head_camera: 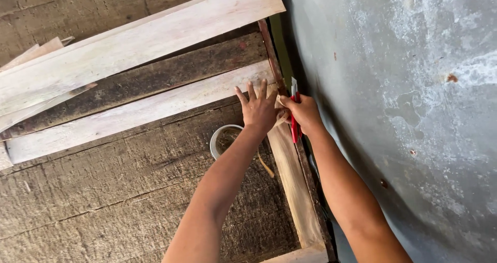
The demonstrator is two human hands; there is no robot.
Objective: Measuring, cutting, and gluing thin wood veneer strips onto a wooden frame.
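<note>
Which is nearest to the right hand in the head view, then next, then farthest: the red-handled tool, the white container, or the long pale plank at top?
1. Red-handled tool: held in the right hand.
2. White container: lower left, beyond the left hand.
3. Long pale plank: upper left, farthest.

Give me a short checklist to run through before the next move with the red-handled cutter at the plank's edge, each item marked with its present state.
1. Left hand flat on the pale wooden plank, fingers spread: ok.
2. Right hand closed around the red-handled cutter: ok.
3. Blade tip visible and pointed away from the left fingers: cannot tell, the hands crowd together there.
4. Narrow wooden strip along the grey wall lying straight: ok.
5. White round container clear of the forearms: not ok, it sits partly under the left forearm.
6. What the cutter is working on: cannot tell, hidden by the hands.
</note>
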